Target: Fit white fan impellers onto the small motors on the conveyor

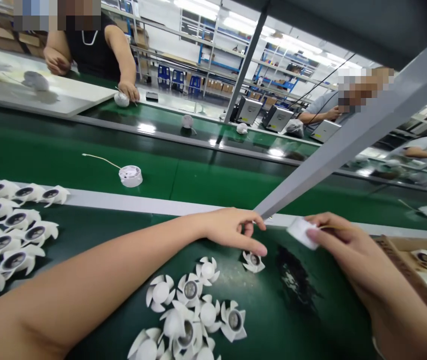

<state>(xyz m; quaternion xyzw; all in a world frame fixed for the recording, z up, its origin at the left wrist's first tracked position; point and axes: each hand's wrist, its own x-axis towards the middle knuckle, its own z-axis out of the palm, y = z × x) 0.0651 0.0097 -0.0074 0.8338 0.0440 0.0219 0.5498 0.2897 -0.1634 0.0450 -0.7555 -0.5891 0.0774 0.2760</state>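
Observation:
My right hand [343, 237] pinches a white plastic fan housing [303, 233] between thumb and fingers. The housing is blurred, and a thin yellowish wire runs back from it along the fingers. Nothing is in my left hand [238, 230], which hovers to the left with thumb and fingers apart. Just below its thumb tip, one white fan impeller [254, 262] lies on the green table [266, 320]. A loose heap of similar impellers [190, 290] is nearer to me, some with the dark hub side up and some with the domed side up.
Rows of impellers [1, 243] stand at the left. A cardboard box [397, 250] with white parts is at the right. Beyond the pale table edge, a green conveyor [198, 185] carries a wired round housing [130, 176]. A slanted grey post [333, 145] rises nearby. Several people sit across.

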